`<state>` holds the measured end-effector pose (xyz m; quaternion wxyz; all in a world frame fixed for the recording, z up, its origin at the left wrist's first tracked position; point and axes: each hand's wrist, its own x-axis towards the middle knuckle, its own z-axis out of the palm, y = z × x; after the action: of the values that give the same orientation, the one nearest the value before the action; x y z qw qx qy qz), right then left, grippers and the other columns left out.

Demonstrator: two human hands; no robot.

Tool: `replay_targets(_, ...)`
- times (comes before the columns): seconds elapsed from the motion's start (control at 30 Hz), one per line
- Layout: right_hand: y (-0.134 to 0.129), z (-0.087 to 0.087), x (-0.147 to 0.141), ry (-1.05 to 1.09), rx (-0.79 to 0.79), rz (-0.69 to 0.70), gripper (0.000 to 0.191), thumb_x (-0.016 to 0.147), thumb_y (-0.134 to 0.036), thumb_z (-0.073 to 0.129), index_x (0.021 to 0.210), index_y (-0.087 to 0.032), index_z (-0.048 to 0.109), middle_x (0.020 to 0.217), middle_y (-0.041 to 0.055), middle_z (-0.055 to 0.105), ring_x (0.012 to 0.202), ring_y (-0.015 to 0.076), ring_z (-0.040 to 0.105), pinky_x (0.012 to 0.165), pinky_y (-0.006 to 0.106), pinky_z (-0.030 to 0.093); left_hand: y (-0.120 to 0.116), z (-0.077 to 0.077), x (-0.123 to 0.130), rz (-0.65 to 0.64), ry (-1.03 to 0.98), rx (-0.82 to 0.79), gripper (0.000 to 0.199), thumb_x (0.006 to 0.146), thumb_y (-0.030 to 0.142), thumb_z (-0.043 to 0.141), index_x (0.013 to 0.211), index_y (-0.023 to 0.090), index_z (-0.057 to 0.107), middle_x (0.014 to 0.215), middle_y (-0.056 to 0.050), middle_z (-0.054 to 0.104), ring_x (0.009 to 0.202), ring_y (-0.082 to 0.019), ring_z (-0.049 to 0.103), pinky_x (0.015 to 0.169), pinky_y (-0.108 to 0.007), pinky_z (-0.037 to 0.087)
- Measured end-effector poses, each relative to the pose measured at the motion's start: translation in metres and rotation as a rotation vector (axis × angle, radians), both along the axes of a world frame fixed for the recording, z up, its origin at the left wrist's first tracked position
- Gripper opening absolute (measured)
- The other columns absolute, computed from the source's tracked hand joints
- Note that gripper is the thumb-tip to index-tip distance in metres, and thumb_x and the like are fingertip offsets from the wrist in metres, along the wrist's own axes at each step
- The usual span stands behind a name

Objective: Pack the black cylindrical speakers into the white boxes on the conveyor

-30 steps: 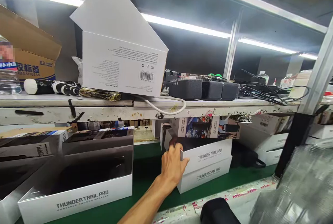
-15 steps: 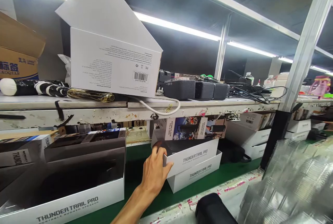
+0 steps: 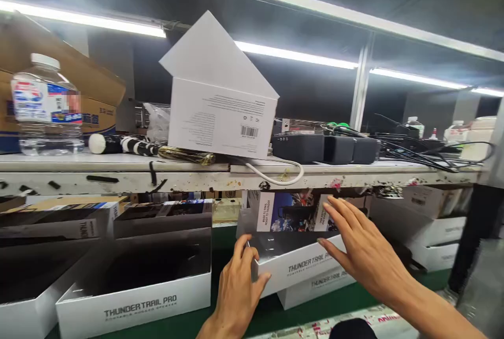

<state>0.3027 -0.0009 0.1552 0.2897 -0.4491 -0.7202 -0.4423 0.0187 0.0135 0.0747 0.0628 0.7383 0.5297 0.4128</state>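
Observation:
A white open box (image 3: 299, 265) printed THUNDER TRAIL PRO sits on top of another such box (image 3: 315, 293), its printed inner flap raised at the back. My left hand (image 3: 238, 286) grips the upper box at its left front corner, thumb on the front face and fingers over the edge. At the box's right end is my right hand (image 3: 362, 244), fingers spread and thumb near the top of the front panel; whether it touches is unclear. Two larger-looking open boxes, one of them a THUNDER TRAIL PRO box (image 3: 137, 297), stand on the left.
Above, a shelf (image 3: 129, 181) holds an upright white box (image 3: 220, 118), a water bottle (image 3: 47, 108), dark speakers (image 3: 299, 147) and black cables (image 3: 417, 152). More boxes (image 3: 437, 231) are stacked at right. A dark rounded object (image 3: 353, 328) shows at the bottom edge.
My right hand has come into view at the box's right end. My left hand still holds the left corner. The view has shifted left, bringing in the water bottle.

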Motion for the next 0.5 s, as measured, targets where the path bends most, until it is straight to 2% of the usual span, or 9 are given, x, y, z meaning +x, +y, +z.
replay_targets(0.1,0.031,0.0,-0.014,-0.071,0.038,0.003,0.059,0.103,-0.043,0.038,0.149,-0.006,0.037,0.145,0.0238,0.048,0.136,0.0403,0.041,0.11,0.06,0.039,-0.009,-0.007,-0.016,-0.009,-0.038,-0.016,0.026,0.079,0.013,0.068,0.094,0.027,0.052,0.155,0.001,0.043,0.086,-0.019,0.071,0.08,-0.036,0.053)
replay_targets(0.2,0.044,0.001,-0.02,-0.127,0.044,0.017,0.065,0.103,-0.054,0.033,0.143,-0.004,0.044,0.126,0.0238,0.059,0.121,0.0416,0.052,0.106,0.063,0.038,-0.021,-0.018,-0.03,0.02,-0.093,-0.03,0.025,0.078,0.012,0.066,0.092,0.027,0.053,0.154,0.001,0.044,0.099,-0.022,0.07,0.083,-0.036,0.053)
replay_targets(0.33,0.051,0.01,-0.031,-0.096,0.005,0.03,0.069,0.102,-0.064,0.029,0.125,-0.005,0.058,0.096,0.0163,0.062,0.089,0.0348,0.059,0.086,0.054,0.047,-0.033,-0.031,-0.042,0.055,-0.156,-0.014,0.025,0.076,0.012,0.066,0.093,0.027,0.055,0.153,-0.001,0.047,0.11,-0.024,0.067,0.084,-0.036,0.054)
replay_targets(0.4,0.051,0.013,-0.039,-0.084,0.005,0.073,0.063,0.103,-0.061,0.029,0.116,-0.008,0.061,0.092,0.0149,0.062,0.086,0.0327,0.059,0.083,0.051,0.046,-0.038,-0.037,-0.048,0.082,-0.186,-0.007,0.026,0.075,0.011,0.067,0.092,0.027,0.055,0.152,-0.002,0.048,0.113,-0.025,0.066,0.086,-0.036,0.054)
replay_targets(0.5,0.046,0.013,-0.054,-0.079,0.016,0.193,0.056,0.105,-0.057,0.03,0.116,-0.012,0.06,0.098,0.0149,0.066,0.09,0.0319,0.061,0.088,0.05,0.043,-0.044,-0.045,-0.056,0.114,-0.218,-0.01,0.031,0.07,0.01,0.071,0.09,0.027,0.055,0.152,-0.001,0.049,0.111,-0.024,0.067,0.09,-0.036,0.054)
